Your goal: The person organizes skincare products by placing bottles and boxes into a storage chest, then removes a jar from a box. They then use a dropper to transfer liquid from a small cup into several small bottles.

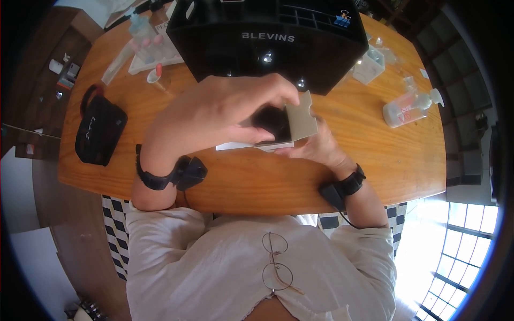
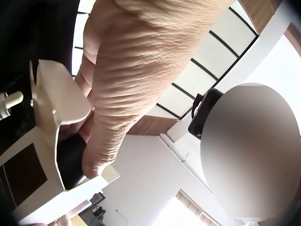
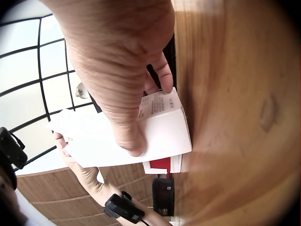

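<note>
My right hand (image 1: 321,144) grips a white cardboard box (image 3: 164,134) from the side, with the thumb along one face and the fingers on the printed face. The box's end stands open, its flap (image 1: 302,120) raised. Inside is a smooth black object (image 2: 70,157), mostly hidden by the box walls; its kind does not show. My left hand (image 1: 219,109) reaches over the opening and pinches the black object, thumb at the near rim and fingers on the far side. Behind the box, a red and white box (image 3: 161,165) lies on the table.
A large black case (image 1: 225,48) lettered BLEVINS stands at the back of the wooden table (image 1: 251,187). A black pouch (image 1: 101,131) lies at left and a pump bottle (image 1: 405,111) stands at right. A white tray (image 1: 166,67) holds small bottles; a clear holder (image 1: 369,65) is near the case.
</note>
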Motion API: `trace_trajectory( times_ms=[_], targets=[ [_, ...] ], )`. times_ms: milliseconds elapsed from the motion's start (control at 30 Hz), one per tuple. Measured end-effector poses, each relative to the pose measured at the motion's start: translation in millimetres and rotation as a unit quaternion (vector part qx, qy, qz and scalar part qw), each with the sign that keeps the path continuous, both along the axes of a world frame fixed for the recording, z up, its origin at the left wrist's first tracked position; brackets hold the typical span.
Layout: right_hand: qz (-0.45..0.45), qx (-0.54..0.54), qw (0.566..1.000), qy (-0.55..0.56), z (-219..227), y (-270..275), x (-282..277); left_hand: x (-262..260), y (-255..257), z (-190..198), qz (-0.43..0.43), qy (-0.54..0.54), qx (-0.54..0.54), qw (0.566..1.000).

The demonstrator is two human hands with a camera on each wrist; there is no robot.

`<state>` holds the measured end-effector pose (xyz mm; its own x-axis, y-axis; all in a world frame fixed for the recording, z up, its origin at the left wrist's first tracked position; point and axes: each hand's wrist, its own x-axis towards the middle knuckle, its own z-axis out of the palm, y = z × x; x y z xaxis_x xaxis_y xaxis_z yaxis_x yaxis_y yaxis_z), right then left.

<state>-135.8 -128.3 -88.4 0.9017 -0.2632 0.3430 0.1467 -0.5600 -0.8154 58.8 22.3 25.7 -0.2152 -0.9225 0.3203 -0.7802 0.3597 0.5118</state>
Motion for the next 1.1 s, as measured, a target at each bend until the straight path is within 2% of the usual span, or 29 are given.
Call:
trace_trajectory(
  times_ms=[33, 133, 233, 333, 433, 533, 633, 733, 933, 1100],
  targets=[
    [0.004, -0.007, 1.0, -0.008, 0, 0, 0, -1, -2, -3, 0.002, -0.023, 0.01, 1.0],
    [-0.004, 0.015, 1.0, 0.013, 1, 1, 1, -4, -11, -10, -0.017, -0.074, -0.067, 0.995],
    [-0.009, -0.012, 0.999, -0.031, -3, -1, 1, -9, -13, -18, -0.002, -0.078, -0.075, 0.994],
    [-0.012, -0.005, 1.0, -0.002, -5, -2, -2, -10, -11, -18, 0.016, -0.081, -0.066, 0.994],
    [-0.033, 0.006, 0.999, -0.011, -9, -2, -2, -8, -8, -18, 0.025, -0.023, -0.062, 0.997],
    [-0.009, 0.071, 0.997, 0.021, -12, -3, -1, -4, -9, -7, 0.005, -0.063, -0.147, 0.987],
    [-0.013, 0.1, 0.994, 0.041, -4, -2, -4, -4, -5, -5, 0.008, -0.018, -0.081, 0.997],
    [-0.014, 0.008, 1.0, 0.016, -3, -3, -2, -6, -4, -3, 0.002, -0.005, 0.003, 1.0],
    [-0.036, 0.015, 0.999, 0.008, 1, -1, -1, -9, -5, -8, -0.004, 0.0, -0.029, 1.0],
    [-0.027, 0.076, 0.996, 0.045, -4, -2, -3, -10, -6, -14, 0.015, -0.002, -0.047, 0.999]
  ],
)
